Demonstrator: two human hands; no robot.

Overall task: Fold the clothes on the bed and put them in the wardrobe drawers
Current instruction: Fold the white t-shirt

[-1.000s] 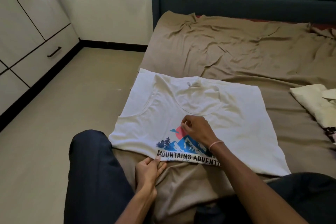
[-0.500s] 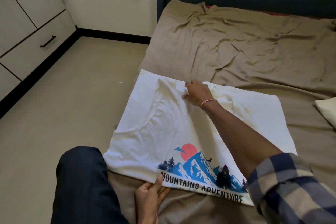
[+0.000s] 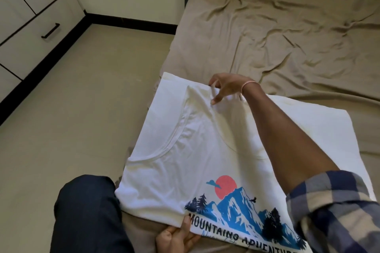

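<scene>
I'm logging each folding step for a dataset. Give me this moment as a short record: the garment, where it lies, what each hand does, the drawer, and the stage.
garment: white T-shirt with a mountain print
surface: bed, on the brown sheet
left hand: pinches the shirt's near edge, thumb on top
right hand: grips the far edge near the collar
wardrobe drawer: closed, across the floor to the left
stage: shirt on the bed, not yet in a drawer

Soft, even indoor light, faint shadows, slight motion blur, wide-angle bending at edges.
</scene>
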